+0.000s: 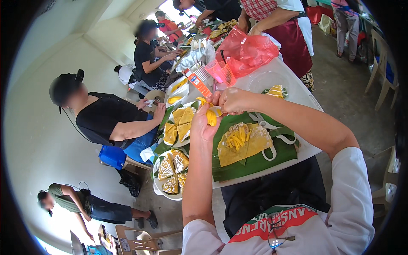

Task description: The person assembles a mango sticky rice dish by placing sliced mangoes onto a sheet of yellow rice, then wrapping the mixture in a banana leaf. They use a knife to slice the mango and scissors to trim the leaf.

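Note:
In front of my chest, my left hand (205, 122) is closed around a piece of peeled yellow mango (211, 118). My right hand (231, 101) is a fist against it. A pale, spoon-like edge shows between the hands, but what the right fist grips is mostly hidden. Below them, a yellow crepe (229, 158) lies on a banana leaf (222, 173), with mango strips (239, 139) and white cream on top. White-handled scissors (264, 123) rest beside it on the leaf. Folded crepes (184, 115) sit on a leaf-lined plate left of my hands.
Nearer on the left stands a white plate (160, 187) of cream-striped crepes. Beyond my hands are an orange-and-white carton (199, 85), a pink basket (227, 74), a red plastic bag (257, 49) and a mango tray (182, 92). A person in black (104, 114) works at the table's left side.

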`<state>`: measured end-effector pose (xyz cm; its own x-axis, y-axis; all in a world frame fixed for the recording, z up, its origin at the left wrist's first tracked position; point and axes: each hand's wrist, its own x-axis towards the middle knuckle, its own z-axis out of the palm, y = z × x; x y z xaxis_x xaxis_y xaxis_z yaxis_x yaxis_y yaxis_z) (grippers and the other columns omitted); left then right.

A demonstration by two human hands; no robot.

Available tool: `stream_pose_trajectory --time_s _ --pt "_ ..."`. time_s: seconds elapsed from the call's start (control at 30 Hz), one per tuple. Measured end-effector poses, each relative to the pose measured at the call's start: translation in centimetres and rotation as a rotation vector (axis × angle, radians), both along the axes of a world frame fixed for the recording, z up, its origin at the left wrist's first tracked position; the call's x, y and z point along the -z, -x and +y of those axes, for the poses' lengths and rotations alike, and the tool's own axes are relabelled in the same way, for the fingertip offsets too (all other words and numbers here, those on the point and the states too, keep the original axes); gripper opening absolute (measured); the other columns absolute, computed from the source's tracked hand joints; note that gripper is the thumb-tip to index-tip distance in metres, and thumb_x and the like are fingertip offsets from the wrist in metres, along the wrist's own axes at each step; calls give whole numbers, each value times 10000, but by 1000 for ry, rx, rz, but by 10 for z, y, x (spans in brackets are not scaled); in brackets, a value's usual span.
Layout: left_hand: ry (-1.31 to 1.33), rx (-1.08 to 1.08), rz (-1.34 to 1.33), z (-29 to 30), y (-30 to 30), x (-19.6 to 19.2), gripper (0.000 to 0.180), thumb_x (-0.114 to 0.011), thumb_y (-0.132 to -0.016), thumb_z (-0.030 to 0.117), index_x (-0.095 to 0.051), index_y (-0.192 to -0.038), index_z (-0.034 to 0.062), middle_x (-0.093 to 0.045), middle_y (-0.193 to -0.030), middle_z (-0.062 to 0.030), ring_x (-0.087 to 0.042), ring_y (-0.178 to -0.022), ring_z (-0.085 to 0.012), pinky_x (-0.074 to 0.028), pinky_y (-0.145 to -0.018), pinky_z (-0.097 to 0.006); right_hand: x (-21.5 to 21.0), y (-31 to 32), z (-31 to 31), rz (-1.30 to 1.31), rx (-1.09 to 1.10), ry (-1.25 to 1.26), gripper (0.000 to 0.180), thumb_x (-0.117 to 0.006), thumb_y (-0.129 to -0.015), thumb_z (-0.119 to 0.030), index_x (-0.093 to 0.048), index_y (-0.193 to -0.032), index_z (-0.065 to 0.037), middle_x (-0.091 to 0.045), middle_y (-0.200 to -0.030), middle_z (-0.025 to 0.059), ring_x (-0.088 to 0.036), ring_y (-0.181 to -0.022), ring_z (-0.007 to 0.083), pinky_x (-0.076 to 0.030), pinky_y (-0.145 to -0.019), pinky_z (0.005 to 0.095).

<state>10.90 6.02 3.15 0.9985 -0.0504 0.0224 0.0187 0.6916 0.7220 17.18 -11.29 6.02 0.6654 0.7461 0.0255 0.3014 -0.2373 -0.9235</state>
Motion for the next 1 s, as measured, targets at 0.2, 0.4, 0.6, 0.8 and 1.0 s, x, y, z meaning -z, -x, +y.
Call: stream_pose_trajectory --time_s 0.2,0.4,0.6,0.8,1.0 --pt "89 18 -37 -1 -7 4 156 -392 -1028 127 -539 -999 82 -634 -1276 -111 -541 -1238 -294 -457 -1011 -525 2 4 -5 -54 -19 -33 85 -559 -676 -50 -614 -615 -28 -556 -542 81 -517 -436 174 -355 -373 314" --pt "113 -105 33 -21 -6 -2 172 -393 -1028 121 -546 -1011 44 -635 -1214 -161 -564 -1182 -304 -440 -1053 -450 11 3 -11 -342 16 -37 91 -614 -702 -50 -653 -622 -28 -547 -545 48 -478 -443 120 -335 -409 281" --pt "136 -11 -135 -17 -8 13 66 -520 -955 62 -578 -986 57 -659 -1191 -126 -547 -1237 -283 -402 -1102 -461 6 12 -18 298 -11 -121 73 -587 -681 -54 -627 -624 -30 -518 -522 34 -443 -399 118 -276 -364 277" --pt "127 -154 -110 -25 -3 14 84 -497 -988 94 -576 -974 70 -674 -1156 -110 -577 -1202 -277 -415 -1092 -449 31 11 -5 238 42 -227 64 -598 -682 -57 -635 -632 -41 -508 -522 40 -421 -393 117 -251 -366 273" --pt "251 -184 -56 -30 3 14 121 -479 -1012 130 -580 -973 75 -687 -1113 -86 -611 -1151 -269 -463 -1043 -445 41 13 -6 -145 30 -209 70 -611 -687 -59 -668 -678 -20 -556 -539 75 -551 -512 181 -400 -454 351"
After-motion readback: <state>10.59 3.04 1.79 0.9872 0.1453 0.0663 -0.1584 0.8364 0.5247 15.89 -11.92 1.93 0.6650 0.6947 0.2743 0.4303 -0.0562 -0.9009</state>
